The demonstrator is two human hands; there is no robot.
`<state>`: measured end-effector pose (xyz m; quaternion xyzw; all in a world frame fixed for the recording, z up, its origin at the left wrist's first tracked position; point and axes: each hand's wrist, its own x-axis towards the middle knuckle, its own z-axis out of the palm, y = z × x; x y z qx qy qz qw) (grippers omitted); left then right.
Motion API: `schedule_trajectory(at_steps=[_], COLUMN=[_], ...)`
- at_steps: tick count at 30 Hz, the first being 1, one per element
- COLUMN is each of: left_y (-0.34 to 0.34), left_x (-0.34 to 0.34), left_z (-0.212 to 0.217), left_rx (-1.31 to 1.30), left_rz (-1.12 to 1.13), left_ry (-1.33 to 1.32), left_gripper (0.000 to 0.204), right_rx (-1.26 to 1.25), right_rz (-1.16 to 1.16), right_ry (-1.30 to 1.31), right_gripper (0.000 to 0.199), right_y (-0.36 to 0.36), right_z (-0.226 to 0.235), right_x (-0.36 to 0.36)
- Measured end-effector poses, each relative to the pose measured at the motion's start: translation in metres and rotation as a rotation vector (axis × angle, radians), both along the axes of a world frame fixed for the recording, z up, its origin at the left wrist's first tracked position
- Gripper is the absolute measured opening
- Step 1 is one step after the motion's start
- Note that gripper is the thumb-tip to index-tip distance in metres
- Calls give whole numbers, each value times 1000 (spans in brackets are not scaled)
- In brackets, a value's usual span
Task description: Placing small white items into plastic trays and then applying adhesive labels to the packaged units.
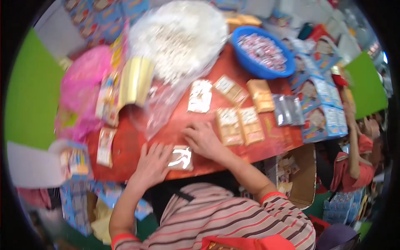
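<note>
A small clear packet (181, 157) with white pieces inside lies flat on the red bench (175, 125), close to the near edge, right in front of me. My left hand (153, 163) lies flat beside it with the fingers spread and loose, fingertips touching the packet's left side; it grasps nothing. My right hand (203, 138) rests palm down just above and to the right of the packet, fingers stretched toward the left, also released and holding nothing; whether it touches the packet I cannot tell through the blur.

Just right of my right hand lie two tan packets (239, 126) side by side, and beyond them another tan packet (260, 95), one turned at a slant (230, 89) and a white packet (200, 96). Grey sachets (287, 110) lie further right, next to stacked blue boxes (323, 108) at the bench's right end. At the far side stands a blue bowl (254, 64) full of small wrapped pieces, and left of it a big clear bag (179, 37) of white bits. A gold sleeve (135, 80) and a pink bag (81, 83) are at the left. Another person's arm (352, 137) shows at the right edge.
</note>
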<state>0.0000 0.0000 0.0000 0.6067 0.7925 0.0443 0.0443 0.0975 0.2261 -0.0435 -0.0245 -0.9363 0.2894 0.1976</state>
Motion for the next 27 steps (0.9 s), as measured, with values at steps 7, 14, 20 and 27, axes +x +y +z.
schedule_trajectory(at_steps=[7,14,20,27], left_y=[11,22,2,4], left_x=[-9,-14,7,7], left_z=[2,2,-5,-8], left_rx=[83,186,230,329], left_rz=[76,105,236,357], left_ry=[-100,-142,-196,-205], left_gripper=[84,82,86,93], right_rx=[313,220,129,626], right_rz=[-403,-871,-697,-516], right_ry=[403,-412,-477,-336], right_gripper=[19,33,44,36], right_y=[178,399,403,479], right_z=[78,72,74,27], right_x=[-18,-52,-100,-112])
